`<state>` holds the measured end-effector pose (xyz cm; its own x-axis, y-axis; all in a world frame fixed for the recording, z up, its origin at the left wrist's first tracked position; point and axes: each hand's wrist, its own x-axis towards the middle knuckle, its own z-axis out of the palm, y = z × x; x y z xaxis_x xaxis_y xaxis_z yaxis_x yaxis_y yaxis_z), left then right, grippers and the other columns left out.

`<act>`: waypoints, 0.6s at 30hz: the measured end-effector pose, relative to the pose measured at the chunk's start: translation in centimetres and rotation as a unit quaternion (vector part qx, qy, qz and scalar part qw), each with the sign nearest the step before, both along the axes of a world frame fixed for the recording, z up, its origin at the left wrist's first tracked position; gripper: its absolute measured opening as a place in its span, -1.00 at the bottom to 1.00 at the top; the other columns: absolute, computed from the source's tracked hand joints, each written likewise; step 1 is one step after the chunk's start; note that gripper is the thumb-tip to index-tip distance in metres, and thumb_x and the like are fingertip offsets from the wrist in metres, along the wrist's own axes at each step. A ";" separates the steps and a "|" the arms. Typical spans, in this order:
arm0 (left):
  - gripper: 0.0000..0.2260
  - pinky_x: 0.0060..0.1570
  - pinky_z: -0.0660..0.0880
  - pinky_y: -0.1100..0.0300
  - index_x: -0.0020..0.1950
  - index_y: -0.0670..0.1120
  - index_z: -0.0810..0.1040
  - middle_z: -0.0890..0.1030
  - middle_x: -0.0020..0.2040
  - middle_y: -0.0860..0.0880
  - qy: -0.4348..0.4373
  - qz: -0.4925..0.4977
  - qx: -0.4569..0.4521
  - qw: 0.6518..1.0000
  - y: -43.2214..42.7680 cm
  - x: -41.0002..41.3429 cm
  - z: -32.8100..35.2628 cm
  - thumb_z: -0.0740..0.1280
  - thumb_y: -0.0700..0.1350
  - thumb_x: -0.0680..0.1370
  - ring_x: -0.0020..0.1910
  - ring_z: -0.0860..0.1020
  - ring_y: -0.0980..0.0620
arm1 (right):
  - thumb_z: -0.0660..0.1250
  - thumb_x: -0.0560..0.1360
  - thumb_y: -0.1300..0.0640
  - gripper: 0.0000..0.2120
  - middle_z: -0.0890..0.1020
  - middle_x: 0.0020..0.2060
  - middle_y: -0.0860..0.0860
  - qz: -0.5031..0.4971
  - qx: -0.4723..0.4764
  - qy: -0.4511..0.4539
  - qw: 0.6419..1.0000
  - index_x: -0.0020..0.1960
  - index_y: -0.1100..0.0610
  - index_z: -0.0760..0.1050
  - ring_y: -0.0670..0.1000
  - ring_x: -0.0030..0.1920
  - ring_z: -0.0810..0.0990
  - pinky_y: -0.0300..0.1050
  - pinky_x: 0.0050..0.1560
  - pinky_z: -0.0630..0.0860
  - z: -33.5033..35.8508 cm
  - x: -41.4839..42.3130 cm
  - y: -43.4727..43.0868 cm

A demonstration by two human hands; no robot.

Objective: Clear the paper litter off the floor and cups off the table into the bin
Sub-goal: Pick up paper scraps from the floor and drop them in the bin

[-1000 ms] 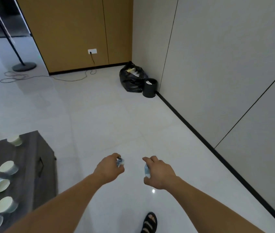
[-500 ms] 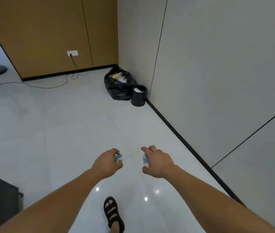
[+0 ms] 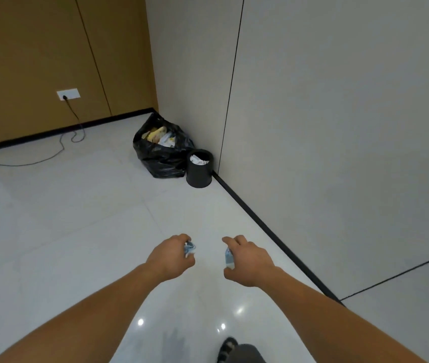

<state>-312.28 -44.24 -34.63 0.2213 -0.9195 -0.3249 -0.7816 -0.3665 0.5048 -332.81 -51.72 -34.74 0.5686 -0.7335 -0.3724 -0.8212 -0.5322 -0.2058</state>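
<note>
A small black round bin (image 3: 199, 171) stands on the floor against the grey wall, with white crumpled paper showing inside it. My left hand (image 3: 170, 256) is held out low in the middle, closed around a crumpled blue-white paper wad (image 3: 189, 249). My right hand (image 3: 247, 258) is beside it, closed around another blue-white piece of paper (image 3: 229, 258). Both hands are well short of the bin. The table and the cups are out of view.
A full black rubbish bag (image 3: 161, 150) leans against the bin's left side in the corner. A cable (image 3: 51, 153) trails from a wall socket (image 3: 68, 94) across the white tile floor. The grey wall with its black skirting (image 3: 260, 221) runs along the right. My sandalled foot (image 3: 228, 348) shows at the bottom.
I have walked toward the corner: the bin and bag are nearer and larger, and the dark table with cups has dropped out of view. Both hands still grip their paper.
</note>
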 end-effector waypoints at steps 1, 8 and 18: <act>-0.56 0.10 0.45 0.19 0.36 -0.01 0.40 0.51 0.27 -0.01 0.000 -0.002 0.003 1.000 -2.1 0.7 -0.3 0.32 0.03 0.50 0.17 0.52 0.00 | 0.31 0.44 -0.14 -0.25 0.32 0.38 0.02 -0.002 0.000 0.000 1.000 0.54 -0.07 0.05 0.13 0.24 0.46 -0.03 0.06 0.46 -0.3 0.8 -2.2; -0.59 0.04 0.44 0.23 0.34 0.01 0.41 0.54 0.24 0.00 0.004 0.029 0.024 0.999 -16.8 5.5 -1.2 0.33 0.02 0.50 0.12 0.53 0.01 | 0.30 0.44 -0.13 -0.25 0.32 0.38 0.03 0.027 0.013 0.004 1.000 0.54 -0.06 0.05 0.14 0.25 0.45 0.00 0.11 0.48 -1.5 6.3 -18.9; -0.60 0.02 0.46 0.22 0.31 0.02 0.43 0.55 0.18 0.00 0.049 0.077 0.025 0.996 -36.4 14.0 -1.3 0.34 0.02 0.48 0.06 0.54 0.03 | 0.30 0.45 -0.14 -0.23 0.29 0.40 0.03 0.070 0.015 0.018 0.997 0.55 -0.06 0.02 0.16 0.29 0.43 0.02 0.17 0.46 -0.8 16.4 -39.5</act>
